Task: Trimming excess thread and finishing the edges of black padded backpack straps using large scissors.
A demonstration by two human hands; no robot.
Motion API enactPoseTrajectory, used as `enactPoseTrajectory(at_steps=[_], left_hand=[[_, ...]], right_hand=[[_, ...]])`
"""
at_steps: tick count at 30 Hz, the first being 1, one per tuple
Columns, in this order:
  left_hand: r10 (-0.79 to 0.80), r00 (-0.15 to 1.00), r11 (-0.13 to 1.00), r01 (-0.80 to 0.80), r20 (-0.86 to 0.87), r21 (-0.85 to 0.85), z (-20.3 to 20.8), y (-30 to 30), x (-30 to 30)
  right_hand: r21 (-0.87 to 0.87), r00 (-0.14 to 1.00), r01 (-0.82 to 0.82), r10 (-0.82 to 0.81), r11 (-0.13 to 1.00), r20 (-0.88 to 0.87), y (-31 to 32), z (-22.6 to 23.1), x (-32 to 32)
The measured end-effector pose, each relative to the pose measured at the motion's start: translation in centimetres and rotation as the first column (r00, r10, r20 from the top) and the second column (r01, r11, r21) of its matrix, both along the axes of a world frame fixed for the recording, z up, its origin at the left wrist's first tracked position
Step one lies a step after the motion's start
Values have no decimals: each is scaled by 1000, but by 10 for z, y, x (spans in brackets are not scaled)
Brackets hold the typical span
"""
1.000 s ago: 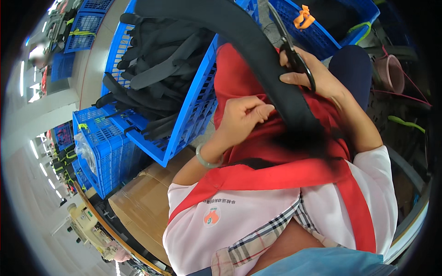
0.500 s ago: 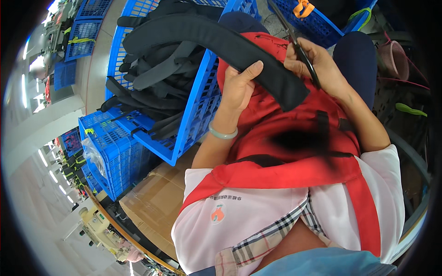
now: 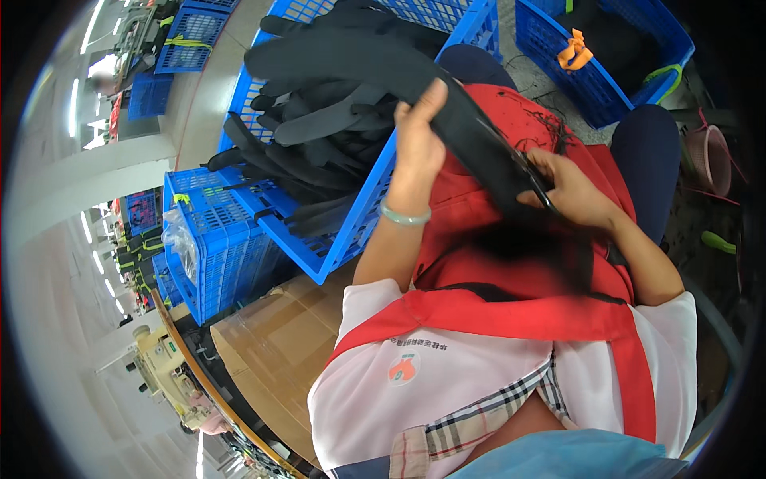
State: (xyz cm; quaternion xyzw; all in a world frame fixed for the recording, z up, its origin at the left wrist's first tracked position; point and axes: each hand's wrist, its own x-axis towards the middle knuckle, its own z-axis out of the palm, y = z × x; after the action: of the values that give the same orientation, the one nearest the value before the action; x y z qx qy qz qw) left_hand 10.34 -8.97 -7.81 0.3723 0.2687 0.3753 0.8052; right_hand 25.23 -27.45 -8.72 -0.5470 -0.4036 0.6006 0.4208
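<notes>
My red apron spreads over my lap. To my left stands a blue crate, heaped with curved black pieces, and a carton sits nearer me, below it. The black strip I have in hand slants across the view: its far end is over the heap, its near end over my apron, where the dark cloth blurs and I cannot make out its edge.

My left forearm comes up nearly straight, wrist in line, and my left grip is closed on the strip at about its middle, thumb laid up over the near edge, fingers mostly hidden underneath. My right elbow is bent out to the side, the forearm angling inward; my right grip is curled round the handles of the scissors, its thumb by the strip's near end. The scissors lie along the strip's right edge, pointing away from me; whether their blades are parted I cannot tell. A pale bangle rings my left wrist.
</notes>
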Motion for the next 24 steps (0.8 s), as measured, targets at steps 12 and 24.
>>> enactPoseTrajectory(at_steps=[12,24], left_hand=[[41,988,998,-46,146,33,21,31,3],[-223,902,876,351,-369,330,93,62,-2]], right_hand=[[62,980,84,-94,995,174,5,9,7],[218,929,239,-288,946,232,28,23,27]])
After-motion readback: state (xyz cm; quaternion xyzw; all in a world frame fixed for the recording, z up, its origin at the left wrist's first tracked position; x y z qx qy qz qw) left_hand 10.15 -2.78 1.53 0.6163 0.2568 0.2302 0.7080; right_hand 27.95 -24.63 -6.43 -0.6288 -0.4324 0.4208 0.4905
